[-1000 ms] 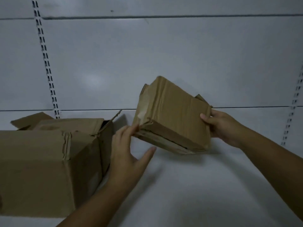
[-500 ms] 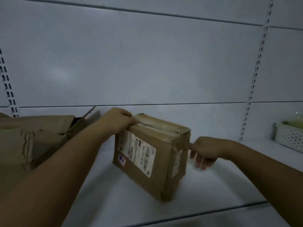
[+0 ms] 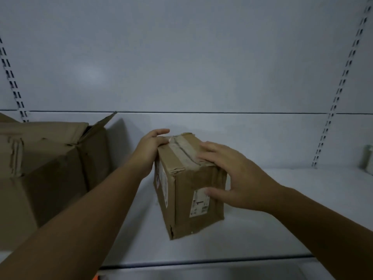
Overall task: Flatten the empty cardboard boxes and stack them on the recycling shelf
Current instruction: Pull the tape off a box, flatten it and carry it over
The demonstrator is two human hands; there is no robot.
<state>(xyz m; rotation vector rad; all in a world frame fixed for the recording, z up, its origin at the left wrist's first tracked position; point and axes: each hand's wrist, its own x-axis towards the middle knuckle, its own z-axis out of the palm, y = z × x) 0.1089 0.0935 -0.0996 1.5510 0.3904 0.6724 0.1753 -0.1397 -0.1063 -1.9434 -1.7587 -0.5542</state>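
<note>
i see my left hand (image 3: 150, 147) grip the small box (image 3: 187, 199) at its far top corner, my right hand (image 3: 240, 178) with fingers (image 3: 210, 147) spread on top.

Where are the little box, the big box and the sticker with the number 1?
little box (image 3: 179, 154), head view, on its taped top
big box (image 3: 50, 174), head view, on its creased side
sticker (image 3: 199, 206), head view, on the printed 1

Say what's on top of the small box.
Seam tape; the right hand across it; the left hand gripping the box at its far corner. Tape under the right hand is hidden.
</note>
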